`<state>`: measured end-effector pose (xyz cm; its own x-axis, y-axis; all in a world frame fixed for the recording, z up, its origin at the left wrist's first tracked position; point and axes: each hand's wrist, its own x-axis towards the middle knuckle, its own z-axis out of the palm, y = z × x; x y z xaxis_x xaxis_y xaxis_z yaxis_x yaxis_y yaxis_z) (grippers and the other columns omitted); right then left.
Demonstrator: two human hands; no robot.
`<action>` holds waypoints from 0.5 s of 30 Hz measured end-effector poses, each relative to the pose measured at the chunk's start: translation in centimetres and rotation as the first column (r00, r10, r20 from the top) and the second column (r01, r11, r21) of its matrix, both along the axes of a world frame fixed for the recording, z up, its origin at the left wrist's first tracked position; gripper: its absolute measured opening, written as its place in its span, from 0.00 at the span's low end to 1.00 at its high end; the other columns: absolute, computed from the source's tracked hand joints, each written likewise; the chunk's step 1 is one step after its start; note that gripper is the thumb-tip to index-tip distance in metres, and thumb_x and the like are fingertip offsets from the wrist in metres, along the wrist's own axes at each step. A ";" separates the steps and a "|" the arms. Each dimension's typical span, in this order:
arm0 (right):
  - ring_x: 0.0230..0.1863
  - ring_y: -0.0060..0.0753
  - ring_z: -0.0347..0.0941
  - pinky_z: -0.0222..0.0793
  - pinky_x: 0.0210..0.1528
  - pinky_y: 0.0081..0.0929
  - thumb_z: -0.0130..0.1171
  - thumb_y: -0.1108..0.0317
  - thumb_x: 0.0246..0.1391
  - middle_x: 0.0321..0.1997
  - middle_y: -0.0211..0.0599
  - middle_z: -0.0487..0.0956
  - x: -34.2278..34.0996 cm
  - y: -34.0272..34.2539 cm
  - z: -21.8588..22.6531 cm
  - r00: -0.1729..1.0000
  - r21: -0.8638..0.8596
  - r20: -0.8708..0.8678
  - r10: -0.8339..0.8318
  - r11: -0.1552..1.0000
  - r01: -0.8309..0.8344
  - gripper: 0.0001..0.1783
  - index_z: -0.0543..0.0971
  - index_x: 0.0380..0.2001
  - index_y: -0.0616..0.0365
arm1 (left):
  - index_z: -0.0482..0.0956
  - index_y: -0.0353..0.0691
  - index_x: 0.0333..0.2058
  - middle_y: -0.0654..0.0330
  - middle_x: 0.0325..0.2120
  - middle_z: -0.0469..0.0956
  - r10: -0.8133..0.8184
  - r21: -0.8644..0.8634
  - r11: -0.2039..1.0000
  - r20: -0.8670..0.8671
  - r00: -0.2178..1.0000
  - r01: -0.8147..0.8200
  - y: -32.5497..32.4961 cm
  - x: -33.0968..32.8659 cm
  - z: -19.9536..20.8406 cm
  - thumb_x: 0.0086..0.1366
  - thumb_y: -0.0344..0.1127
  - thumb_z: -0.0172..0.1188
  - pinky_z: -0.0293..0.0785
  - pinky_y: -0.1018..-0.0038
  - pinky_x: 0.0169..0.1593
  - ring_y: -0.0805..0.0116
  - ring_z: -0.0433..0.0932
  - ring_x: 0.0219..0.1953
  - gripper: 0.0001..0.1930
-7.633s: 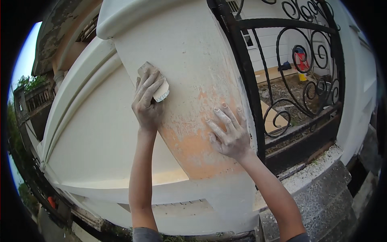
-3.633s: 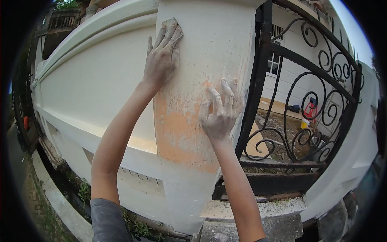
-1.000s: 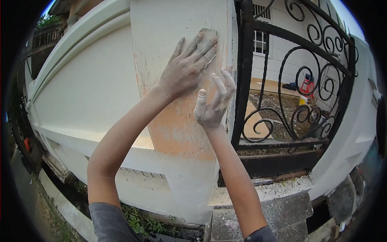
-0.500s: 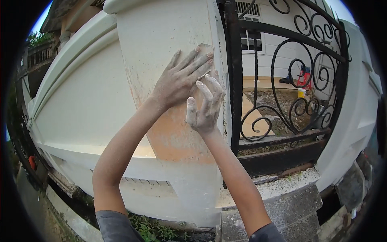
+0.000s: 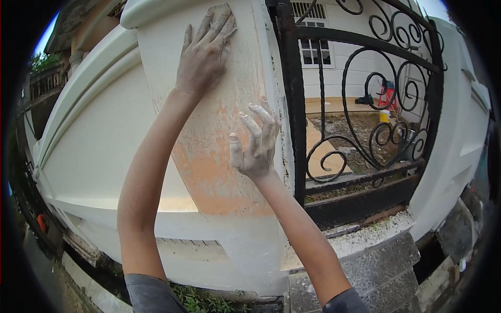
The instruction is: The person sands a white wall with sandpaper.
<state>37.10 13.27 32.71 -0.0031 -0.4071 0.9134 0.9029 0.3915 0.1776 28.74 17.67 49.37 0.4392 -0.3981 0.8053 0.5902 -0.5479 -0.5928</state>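
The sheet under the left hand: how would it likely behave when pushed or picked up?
The sheet is probably light and bendable, since its edge looks thin. It would likely slide rather than roll, lying flat between the left hand and the pillar. The hand looks dusty, so its grip might slip.

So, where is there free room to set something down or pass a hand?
Grey step below the curly gate, right of the right forearm: bare top. Pillar between left hand and right hand: room for a hand, probably. Crowded: the gate, and the pillar under the left hand.
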 end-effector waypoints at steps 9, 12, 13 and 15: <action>0.58 0.58 0.58 0.53 0.57 0.50 0.51 0.65 0.52 0.52 0.51 0.63 -0.1 -0.4 0.1 0.999 -0.005 0.029 -0.042 0.999 0.042 0.22 0.65 0.51 0.56 | 0.62 0.49 0.61 0.69 0.64 0.56 -0.021 -0.052 0.999 -0.119 0.993 0.015 -0.4 0.3 -1.1 0.63 0.35 0.47 0.43 0.53 0.67 0.61 0.50 0.67 0.26; 0.58 0.58 0.58 0.53 0.57 0.51 0.51 0.65 0.52 0.52 0.51 0.63 0.3 -0.3 0.0 0.999 0.001 0.024 -0.026 1.000 0.026 0.23 0.65 0.51 0.56 | 0.62 0.50 0.61 0.69 0.64 0.56 -0.060 -0.029 0.998 0.083 0.995 0.062 -0.4 1.6 -0.1 0.66 0.35 0.45 0.44 0.54 0.67 0.62 0.49 0.67 0.24; 0.59 0.56 0.58 0.53 0.57 0.50 0.53 0.64 0.52 0.52 0.48 0.63 0.7 -0.3 -0.1 1.000 0.007 -0.006 -0.017 1.000 0.017 0.22 0.67 0.51 0.54 | 0.62 0.50 0.61 0.69 0.64 0.56 -0.061 -0.037 0.997 0.081 0.995 0.064 -0.7 2.1 -1.9 0.66 0.35 0.45 0.44 0.54 0.67 0.62 0.49 0.67 0.24; 0.60 0.54 0.58 0.52 0.57 0.49 0.54 0.62 0.52 0.52 0.45 0.63 0.9 -0.2 -0.3 0.999 0.011 -0.036 -0.007 1.000 0.007 0.21 0.68 0.50 0.51 | 0.62 0.50 0.61 0.69 0.64 0.56 -0.120 -0.103 0.990 -0.276 0.954 0.095 -1.0 2.0 -5.3 0.66 0.35 0.45 0.44 0.54 0.68 0.63 0.49 0.68 0.24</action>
<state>38.04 13.05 32.43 0.0269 -0.4175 0.9083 0.9115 0.3834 0.1492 30.75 16.63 44.05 0.6107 -0.3890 0.6897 0.3417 -0.6563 -0.6727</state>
